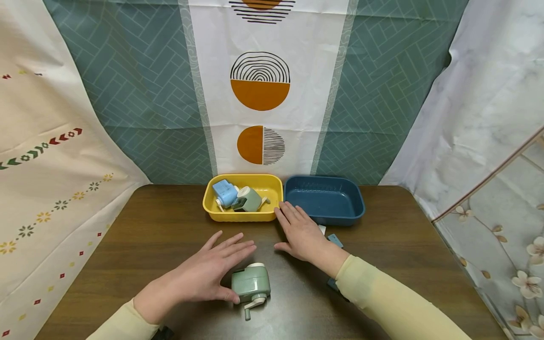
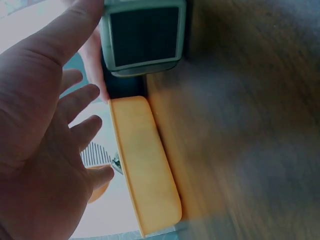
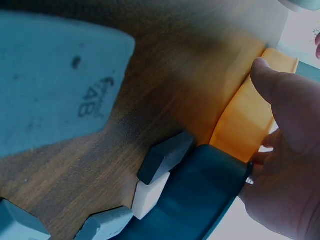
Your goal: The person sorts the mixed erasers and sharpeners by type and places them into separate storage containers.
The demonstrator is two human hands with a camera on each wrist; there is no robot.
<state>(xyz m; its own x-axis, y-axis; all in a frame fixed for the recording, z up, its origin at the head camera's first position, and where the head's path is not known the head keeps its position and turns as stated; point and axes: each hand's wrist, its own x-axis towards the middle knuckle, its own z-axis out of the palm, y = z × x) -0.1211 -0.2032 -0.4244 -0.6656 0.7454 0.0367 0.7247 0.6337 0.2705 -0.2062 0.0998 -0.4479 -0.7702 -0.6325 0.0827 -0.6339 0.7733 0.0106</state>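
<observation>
A green crank sharpener (image 1: 251,282) is set on the bench (image 1: 148,226), on the near side of both trays. Its white round end is turned away from the person and its crank toward the person, so that the line from one to the other runs roughly far to near; a dark panel is faced toward the left.

It is the left hand (image 1: 203,275) by which the sharpener is more nearly reached. The sharpener lies to the right of that thumb, the thumb tip being laid against or just over its near left corner; whether it is touched cannot be told for certain. The left fingers are spread and extended past its far left side, with nothing grasped.

By the right hand (image 1: 299,236), farther off, the sharpener is left to the near left. Its fingers are stretched out and unclenched, held at the adjoining corners of the yellow tray (image 1: 242,217) and the dark blue tray (image 1: 325,220); nothing is gripped.

In the yellow tray a blue sharpener (image 1: 226,191) and a second green sharpener (image 1: 250,199) are held. Beside the dark blue tray, a dark block (image 3: 165,157), a white block (image 3: 150,196) and pale blue blocks (image 3: 106,223) are seen.
</observation>
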